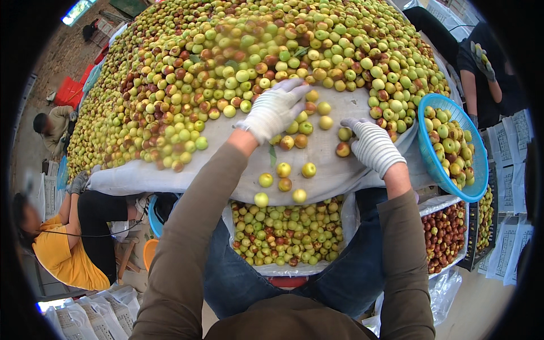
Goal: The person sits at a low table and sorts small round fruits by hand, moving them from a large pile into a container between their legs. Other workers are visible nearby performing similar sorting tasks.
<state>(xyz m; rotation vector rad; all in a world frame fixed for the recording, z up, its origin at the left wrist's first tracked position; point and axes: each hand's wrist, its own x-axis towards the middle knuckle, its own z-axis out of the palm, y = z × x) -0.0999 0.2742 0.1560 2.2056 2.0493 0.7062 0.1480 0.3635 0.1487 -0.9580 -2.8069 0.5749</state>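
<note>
Green and reddish-brown jujubes [242, 75] lie in a large heap on a pale cloth [221, 157]. My left hand [278, 106], in a white knit glove, reaches over the near edge of the heap, fingers spread over several jujubes; whether it grips any is hidden. My right hand [369, 140], in a striped glove, rests low over the cloth, its fingers apart beside two loose jujubes. Several loose jujubes [284, 170] lie on the cloth nearer to me. Below the cloth edge, between my knees, stands a plastic-lined container of mostly green jujubes [289, 233].
A blue plastic basket [482, 157] of jujubes leans at the right, above a lined crate of red-brown jujubes [444, 233] and a dark crate [471, 250]. People sit at the left, one in a yellow top [63, 250]; another person's gloved hand [482, 61] is at upper right.
</note>
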